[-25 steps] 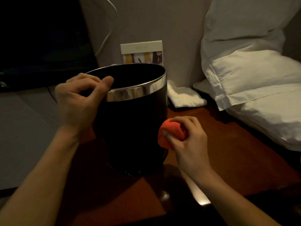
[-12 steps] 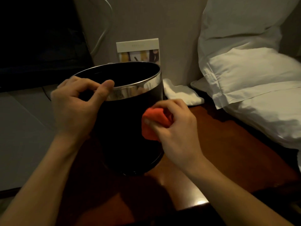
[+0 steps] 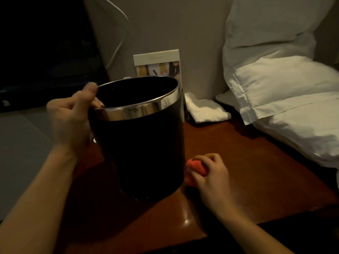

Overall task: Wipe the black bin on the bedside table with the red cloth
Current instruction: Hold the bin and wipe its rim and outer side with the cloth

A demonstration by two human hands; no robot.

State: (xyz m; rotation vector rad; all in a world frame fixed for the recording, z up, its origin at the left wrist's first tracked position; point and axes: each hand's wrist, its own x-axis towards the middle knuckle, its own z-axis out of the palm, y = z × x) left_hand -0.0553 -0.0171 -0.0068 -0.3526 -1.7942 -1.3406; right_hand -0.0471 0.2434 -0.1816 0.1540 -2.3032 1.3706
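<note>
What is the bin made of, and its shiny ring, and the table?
The bin looks like matte black metal or plastic; too dark to tell. Its ring seems polished metal: it mirrors light. The table looks like glossy varnished reddish wood, with bright glints near the front.

We find no legible text in the head view: the upright card (image 3: 157,64) in the upper middle of the frame, behind the black bin (image 3: 145,143), carries a faint printed line on its pale top band, too small and dim to read.
</note>
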